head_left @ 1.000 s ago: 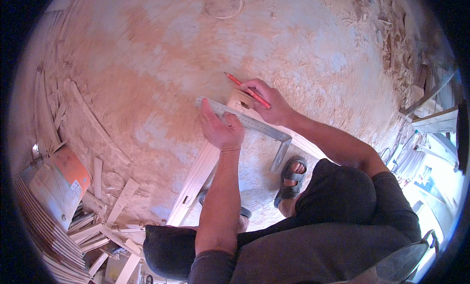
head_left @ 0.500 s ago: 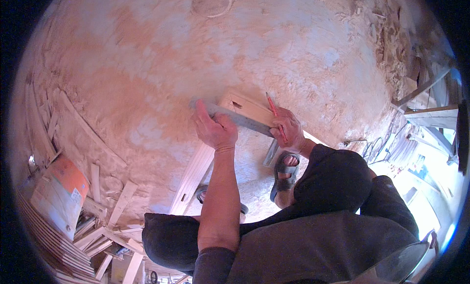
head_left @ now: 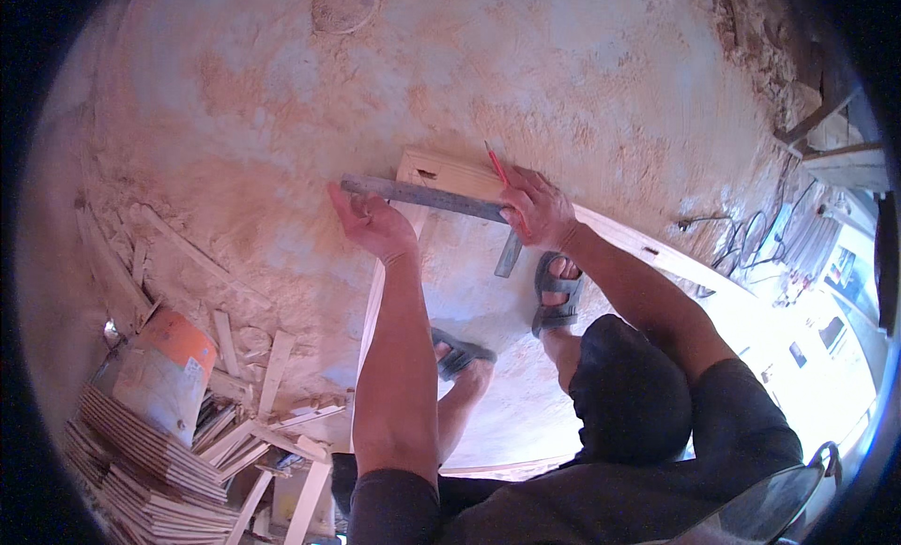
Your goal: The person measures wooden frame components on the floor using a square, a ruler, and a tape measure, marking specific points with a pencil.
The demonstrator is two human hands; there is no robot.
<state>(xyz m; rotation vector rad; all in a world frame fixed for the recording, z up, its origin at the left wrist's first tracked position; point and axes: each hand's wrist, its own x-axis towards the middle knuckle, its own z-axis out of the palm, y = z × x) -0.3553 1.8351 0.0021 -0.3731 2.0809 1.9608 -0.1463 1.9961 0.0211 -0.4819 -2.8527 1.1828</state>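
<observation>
- Two hands, both at one square [head_left: 427, 197]; it lies along the near side of the right beam [head_left: 457, 173], its long blade running left to right and its short leg pointing near.
- Right hand [head_left: 537, 210]: closed around one red pencil [head_left: 496, 163], point facing far; it also touches the square near the corner.
- Left hand [head_left: 374, 224]: fingers bent at the square's left end; cannot tell if they clamp it.
- Changed from 1.0 s ago: right hand was off the square, pencil aimed left beyond the beam end; now it's down on square and beam, pencil pointing far. Same pose of that hand at 0.5 s ago.
- View has shifted: bucket [head_left: 167, 368] sits more to the right, floor ring [head_left: 345, 5] more to the left. Left beam [head_left: 374, 306] had a slot showing; the left forearm now hides that stretch.
- Beams: two. Whether they join under the square, can't tell.
- Slots showing on right beam: two, one at the far left end, one right of the right hand.
- Sandals [head_left: 559, 291]: two, both near of the square.
- Near left: one bucket, one slat stack [head_left: 155, 479], several offcuts [head_left: 275, 371], not countable.
</observation>
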